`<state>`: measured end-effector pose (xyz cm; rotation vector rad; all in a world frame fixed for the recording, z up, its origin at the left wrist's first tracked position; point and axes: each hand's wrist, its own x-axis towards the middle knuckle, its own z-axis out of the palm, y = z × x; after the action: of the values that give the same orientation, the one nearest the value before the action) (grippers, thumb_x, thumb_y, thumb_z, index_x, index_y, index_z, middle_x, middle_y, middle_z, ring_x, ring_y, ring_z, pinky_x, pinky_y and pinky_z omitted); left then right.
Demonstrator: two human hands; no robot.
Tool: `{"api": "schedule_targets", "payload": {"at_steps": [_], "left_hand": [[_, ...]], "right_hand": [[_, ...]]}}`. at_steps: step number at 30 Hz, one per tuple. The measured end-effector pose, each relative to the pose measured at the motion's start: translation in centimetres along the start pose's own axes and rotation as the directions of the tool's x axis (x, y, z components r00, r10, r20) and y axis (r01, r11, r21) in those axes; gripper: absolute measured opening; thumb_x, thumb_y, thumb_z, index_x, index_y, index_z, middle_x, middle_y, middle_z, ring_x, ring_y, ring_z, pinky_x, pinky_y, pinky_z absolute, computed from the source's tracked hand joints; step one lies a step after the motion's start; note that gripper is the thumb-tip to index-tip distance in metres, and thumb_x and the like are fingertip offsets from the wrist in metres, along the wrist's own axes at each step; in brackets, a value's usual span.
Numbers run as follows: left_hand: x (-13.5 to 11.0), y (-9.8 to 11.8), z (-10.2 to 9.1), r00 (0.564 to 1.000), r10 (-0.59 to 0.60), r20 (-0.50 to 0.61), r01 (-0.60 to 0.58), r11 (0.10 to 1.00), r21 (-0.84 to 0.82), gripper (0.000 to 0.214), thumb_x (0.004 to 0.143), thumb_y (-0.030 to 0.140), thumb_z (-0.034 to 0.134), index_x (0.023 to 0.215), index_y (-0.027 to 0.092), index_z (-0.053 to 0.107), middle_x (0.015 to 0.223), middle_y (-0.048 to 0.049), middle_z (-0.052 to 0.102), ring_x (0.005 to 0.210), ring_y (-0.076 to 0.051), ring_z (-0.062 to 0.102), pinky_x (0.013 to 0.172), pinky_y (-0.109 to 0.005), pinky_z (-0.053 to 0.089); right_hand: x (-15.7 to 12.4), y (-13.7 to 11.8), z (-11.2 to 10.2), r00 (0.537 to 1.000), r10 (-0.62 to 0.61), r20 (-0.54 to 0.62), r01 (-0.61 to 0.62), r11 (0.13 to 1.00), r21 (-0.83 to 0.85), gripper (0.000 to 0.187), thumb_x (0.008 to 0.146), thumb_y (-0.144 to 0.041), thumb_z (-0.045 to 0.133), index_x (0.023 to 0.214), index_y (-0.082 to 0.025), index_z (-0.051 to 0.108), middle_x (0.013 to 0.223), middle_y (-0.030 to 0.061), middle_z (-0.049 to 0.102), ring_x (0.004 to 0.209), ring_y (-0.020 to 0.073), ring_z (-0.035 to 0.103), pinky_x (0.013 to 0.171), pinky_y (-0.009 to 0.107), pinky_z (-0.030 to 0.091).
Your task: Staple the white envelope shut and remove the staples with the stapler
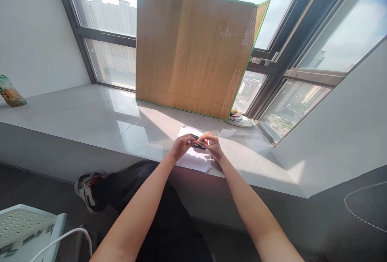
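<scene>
Over a white sheet of paper (pixel 193 163) on the window ledge, my left hand (pixel 182 146) and my right hand (pixel 214 146) meet fingertip to fingertip. Both are closed in a pinch, and whatever lies between the fingers is too small to make out. Just beneath them is a small dark flat object (pixel 199 146) with pale markings, partly covered by my fingers. A bit of red shows beside my right fingers. To the right of the paper lies a small clear or whitish flat piece (pixel 226 133).
A tan bamboo mat (pixel 193 48) with green edging leans against the window. Stacked plates (pixel 238 119) stand at its right corner. A bottle or can (pixel 12 92) sits at the ledge's far left. Below left are a white perforated rack (pixel 27 229) and a white cable (pixel 65 236).
</scene>
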<state>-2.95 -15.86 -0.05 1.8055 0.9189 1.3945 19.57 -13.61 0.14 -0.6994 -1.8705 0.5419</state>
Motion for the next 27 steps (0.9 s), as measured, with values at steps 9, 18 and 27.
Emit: {"api": "schedule_targets", "payload": {"at_steps": [9, 18, 27], "left_hand": [[-0.1, -0.1, 0.4, 0.998, -0.058, 0.018, 0.058, 0.998, -0.030, 0.008, 0.084, 0.026, 0.092, 0.081, 0.027, 0.085, 0.080, -0.0030, 0.065, 0.071, -0.018, 0.052, 0.074, -0.028, 0.043], [-0.3, 0.9, 0.2, 0.999, -0.020, -0.047, 0.022, 0.999, 0.039, 0.003, 0.091, 0.030, 0.086, 0.090, 0.028, 0.084, 0.090, -0.0030, 0.070, 0.069, -0.017, 0.051, 0.073, -0.027, 0.042], [-0.1, 2.2, -0.3, 0.941, -0.143, -0.307, 0.162, 0.986, 0.037, 0.029, 0.102, 0.023, 0.067, 0.074, 0.024, 0.060, 0.070, 0.0008, 0.055, 0.062, -0.017, 0.040, 0.067, -0.028, 0.030]], "right_hand": [[0.0, -0.7, -0.2, 1.000, 0.005, 0.024, -0.007, 0.996, 0.094, 0.030, 0.093, -0.058, 0.085, 0.089, -0.029, 0.084, 0.091, 0.0066, 0.082, 0.092, 0.0270, 0.072, 0.087, 0.047, 0.062], [0.1, 0.7, -0.2, 0.985, 0.113, -0.128, -0.090, 0.982, 0.168, 0.024, 0.088, -0.050, 0.089, 0.087, -0.027, 0.082, 0.087, 0.0051, 0.080, 0.086, 0.0249, 0.074, 0.085, 0.044, 0.063], [1.1, 7.8, -8.8, 0.560, 0.491, -0.667, -0.635, 0.772, 0.035, 0.022, 0.068, -0.038, 0.084, 0.079, -0.019, 0.079, 0.085, 0.0126, 0.081, 0.084, 0.0295, 0.075, 0.072, 0.039, 0.060]]}}
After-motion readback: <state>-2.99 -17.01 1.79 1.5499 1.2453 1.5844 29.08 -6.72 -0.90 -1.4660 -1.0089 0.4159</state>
